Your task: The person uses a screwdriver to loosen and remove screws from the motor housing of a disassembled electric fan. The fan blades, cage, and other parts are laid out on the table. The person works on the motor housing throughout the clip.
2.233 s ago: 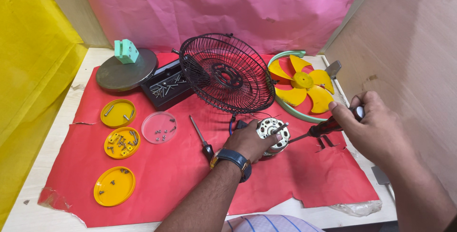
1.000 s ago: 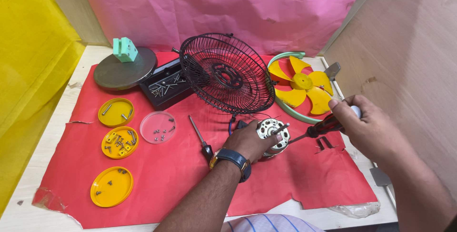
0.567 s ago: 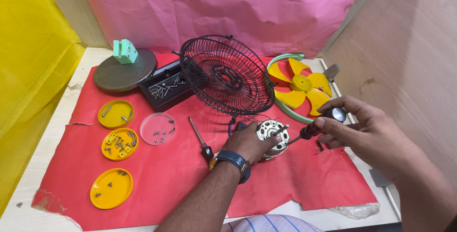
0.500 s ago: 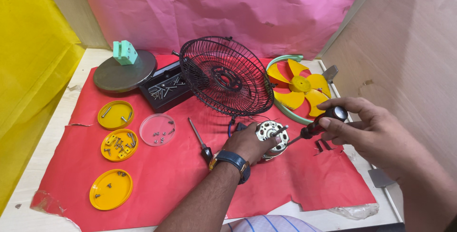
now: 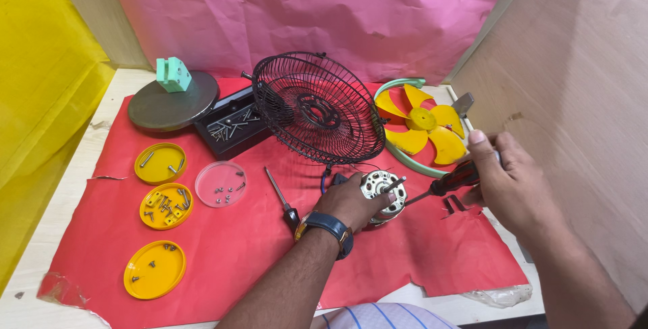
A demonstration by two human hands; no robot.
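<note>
Fan motor (image 5: pixel 382 193) gripped by left hand (image 5: pixel 351 201), right hand (image 5: pixel 509 180) clasping screwdriver (image 5: pixel 451 184)

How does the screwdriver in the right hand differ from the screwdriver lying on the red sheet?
The held screwdriver is gripped by the right hand, its tip pointing at the motor; the loose screwdriver lies untouched on the red sheet. The held one has a red and black handle; the loose one's handle looks dark and is partly hidden behind the left hand. Both have slim metal shafts.
</note>
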